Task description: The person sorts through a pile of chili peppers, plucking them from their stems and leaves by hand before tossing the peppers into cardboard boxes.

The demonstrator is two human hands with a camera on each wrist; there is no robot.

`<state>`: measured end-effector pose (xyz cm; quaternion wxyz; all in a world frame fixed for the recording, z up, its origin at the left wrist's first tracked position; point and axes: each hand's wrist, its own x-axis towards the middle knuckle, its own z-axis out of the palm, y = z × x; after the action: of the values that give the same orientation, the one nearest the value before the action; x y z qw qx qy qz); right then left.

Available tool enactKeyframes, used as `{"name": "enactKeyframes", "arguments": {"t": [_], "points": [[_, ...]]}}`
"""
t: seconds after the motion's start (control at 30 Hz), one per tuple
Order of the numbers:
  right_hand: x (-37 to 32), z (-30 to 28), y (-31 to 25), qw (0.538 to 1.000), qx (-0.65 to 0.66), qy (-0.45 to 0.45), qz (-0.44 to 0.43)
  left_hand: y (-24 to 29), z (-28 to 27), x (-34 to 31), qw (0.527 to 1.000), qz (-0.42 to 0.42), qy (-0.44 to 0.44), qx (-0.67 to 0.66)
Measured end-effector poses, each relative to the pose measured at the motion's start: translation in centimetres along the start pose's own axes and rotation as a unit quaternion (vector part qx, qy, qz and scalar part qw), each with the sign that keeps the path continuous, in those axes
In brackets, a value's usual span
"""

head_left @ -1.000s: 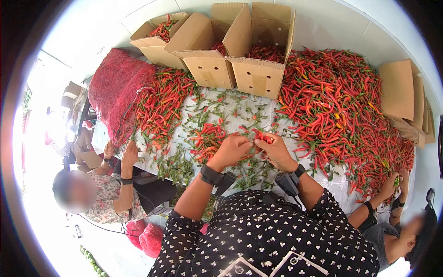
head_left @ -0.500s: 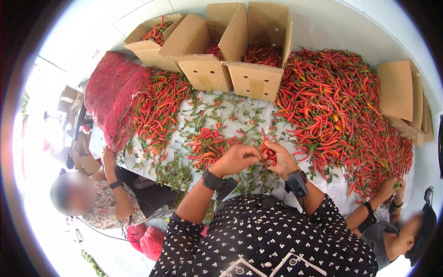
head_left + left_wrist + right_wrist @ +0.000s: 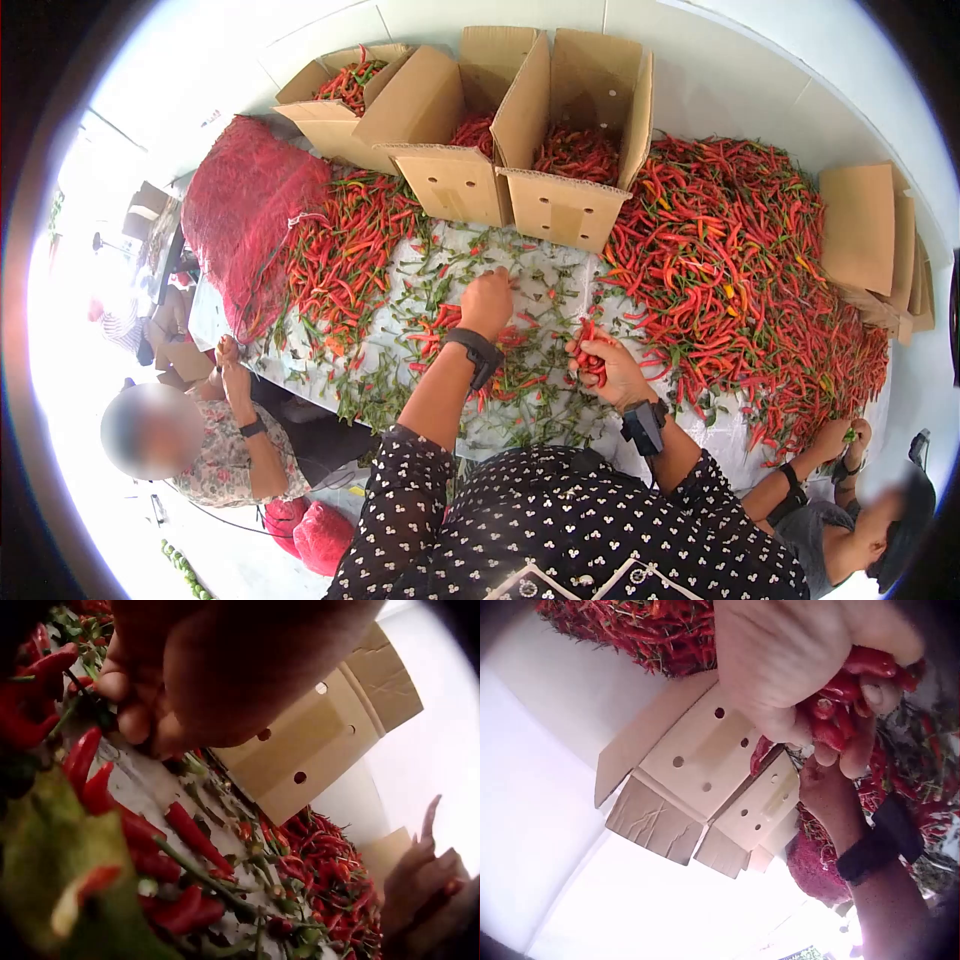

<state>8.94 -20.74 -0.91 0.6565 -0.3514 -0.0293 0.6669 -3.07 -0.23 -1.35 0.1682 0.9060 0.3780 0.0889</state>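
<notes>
My right hand [image 3: 612, 368] grips a bunch of red chili peppers [image 3: 832, 712], their blunt ends poking out between the fingers in the right wrist view. Ahead and to the left, my left hand [image 3: 487, 303] is low over the white table cover, among loose green stems [image 3: 545, 425] and a small heap of red chilies [image 3: 430, 325]. Its fingers [image 3: 133, 720] are bent downward in the left wrist view; I cannot tell whether they pinch anything. Single red chilies [image 3: 196, 838] and stems lie close by that hand.
Three open cardboard boxes [image 3: 560, 212] holding chilies stand along the wall. A large chili pile [image 3: 730, 260] spreads to the right, with folded cardboard [image 3: 860, 225] behind it. A red mesh sack [image 3: 250, 215] lies at left. Two other people sit at the table's sides.
My left hand has left the right hand and moved forward and left over the stems. The right hand keeps its chilies. The head view has shifted slightly.
</notes>
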Motion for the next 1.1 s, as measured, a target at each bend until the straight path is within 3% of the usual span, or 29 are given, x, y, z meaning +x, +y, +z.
{"name": "enactKeyframes", "arguments": {"t": [0.1, 0.23, 0.3, 0.43, 0.5, 0.57, 0.63, 0.83, 1.0, 1.1], "points": [[-0.4, 0.3, -0.3, 1.000, 0.002, 0.001, 0.000, -0.4, 0.6, -0.2, 1.000, 0.010, -0.014, -0.005], [-0.8, 0.5, -0.8, 1.000, 0.001, 0.030, 0.000, 0.1, -0.9, -2.9, 0.988, 0.014, 0.002, -0.153], [-0.8, 0.6, -0.9, 0.999, 0.005, 0.031, -0.012, 0.9, -2.6, -4.4, 0.960, -0.072, -0.069, -0.261], [-1.3, 3.0, -2.2, 0.998, -0.051, -0.003, -0.041, 0.7, -3.0, -7.4, 0.930, -0.095, -0.078, -0.347], [-1.5, 5.2, -3.5, 0.985, -0.138, 0.003, -0.102, 0.3, -2.8, -8.5, 0.926, -0.080, -0.065, -0.362], [-2.0, 8.2, -5.6, 0.980, -0.162, 0.000, -0.114, 0.5, -3.4, -9.4, 0.933, -0.072, -0.054, -0.350], [-1.8, 10.6, -7.4, 0.966, -0.181, -0.018, -0.184, 1.0, -4.5, -10.4, 0.925, -0.083, -0.051, -0.367], [-0.4, 17.5, -12.8, 0.896, -0.261, -0.046, -0.355, 0.1, -5.3, -12.5, 0.914, -0.087, -0.068, -0.390], [2.6, 23.1, -15.5, 0.866, -0.272, -0.056, -0.416, -1.1, -4.9, -13.7, 0.917, -0.090, -0.049, -0.385], [5.2, 26.3, -16.9, 0.821, -0.304, -0.052, -0.481, -1.9, -4.6, -13.8, 0.923, -0.076, -0.024, -0.376]]}}
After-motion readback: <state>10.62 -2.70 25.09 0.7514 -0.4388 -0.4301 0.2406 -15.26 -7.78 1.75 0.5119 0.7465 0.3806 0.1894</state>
